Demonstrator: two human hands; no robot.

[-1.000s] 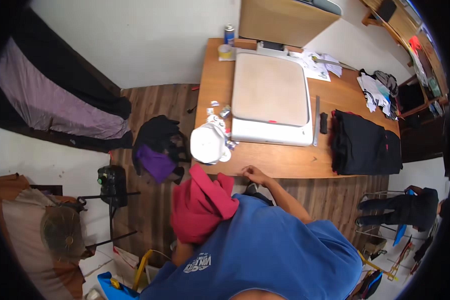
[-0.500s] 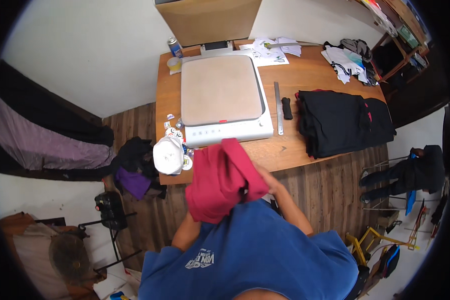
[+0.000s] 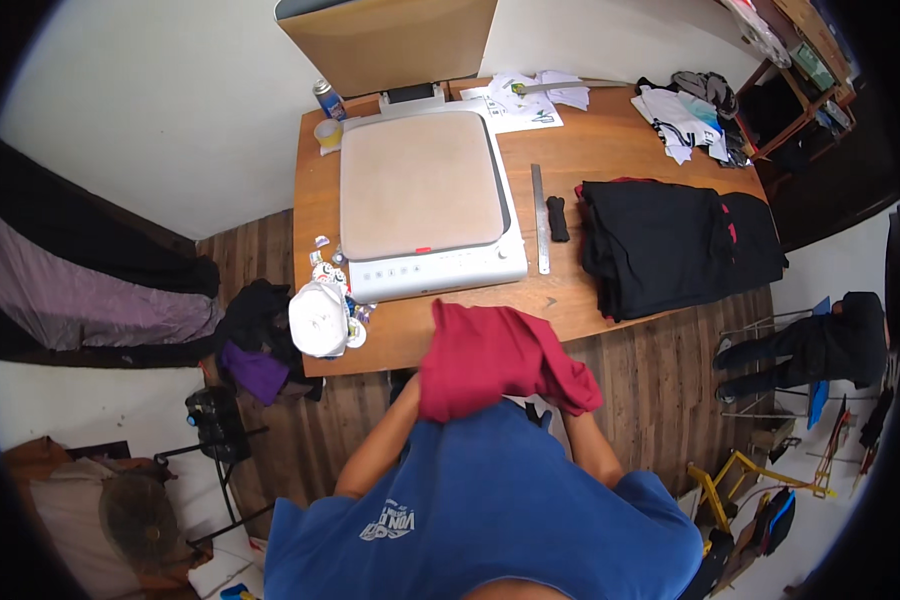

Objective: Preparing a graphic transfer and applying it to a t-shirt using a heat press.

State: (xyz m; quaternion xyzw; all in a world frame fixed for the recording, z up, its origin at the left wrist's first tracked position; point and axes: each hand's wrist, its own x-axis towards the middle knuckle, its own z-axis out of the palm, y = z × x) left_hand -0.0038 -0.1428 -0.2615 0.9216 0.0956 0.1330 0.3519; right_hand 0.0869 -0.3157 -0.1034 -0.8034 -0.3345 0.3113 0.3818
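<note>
A red garment (image 3: 495,360) is bunched up in front of my chest, over the near edge of the wooden table (image 3: 590,300). Both my hands are tucked into it and covered by the cloth. Only my left forearm (image 3: 378,445) and right forearm (image 3: 592,450) show below it. Beyond the garment sits a white heat press (image 3: 425,200) with a flat beige platen, its lid (image 3: 390,40) raised at the back. A stack of folded black garments (image 3: 670,245) lies on the table to the right.
A metal ruler (image 3: 538,215) and a small black object (image 3: 558,218) lie between press and stack. A white roll (image 3: 318,318) and small items sit at the table's left corner. Spray can (image 3: 327,99), cup, papers and clothes line the far edge. Dark clothes lie on the floor at left.
The red garment went from my left side to the middle in front of me, now held by both hands. The view swung, so the table sits more central.
</note>
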